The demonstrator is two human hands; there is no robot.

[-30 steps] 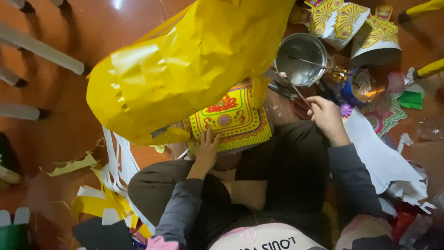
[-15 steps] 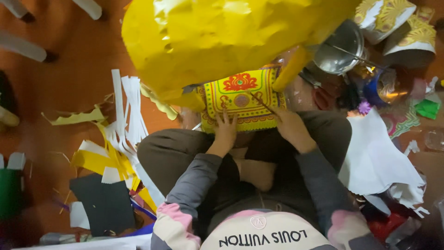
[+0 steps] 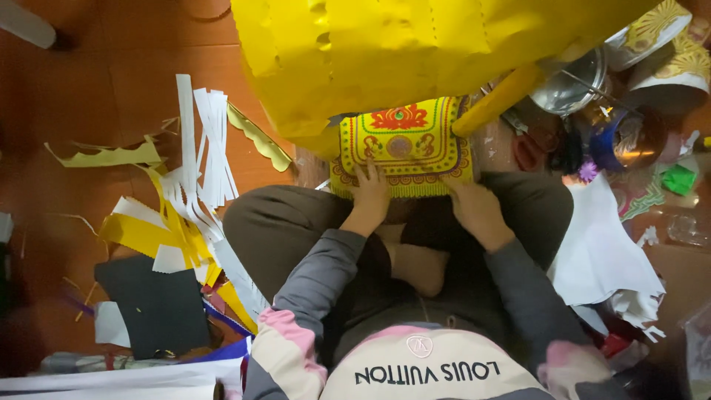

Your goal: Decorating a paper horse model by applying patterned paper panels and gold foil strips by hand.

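Head view: the right hand [image 3: 478, 211] has left the metal bowl [image 3: 566, 85]; now both it and the left hand [image 3: 368, 198] press flat, open, on the ornate yellow panel [image 3: 404, 144] near the knees, under the yellow paper [image 3: 415, 52].

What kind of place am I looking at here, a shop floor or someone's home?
Probably an informal paper-craft work spot on a room's floor, not a factory line. The person sits on the reddish floor amid paper strips, with both hands on a patterned yellow panel and a metal bowl nearby.
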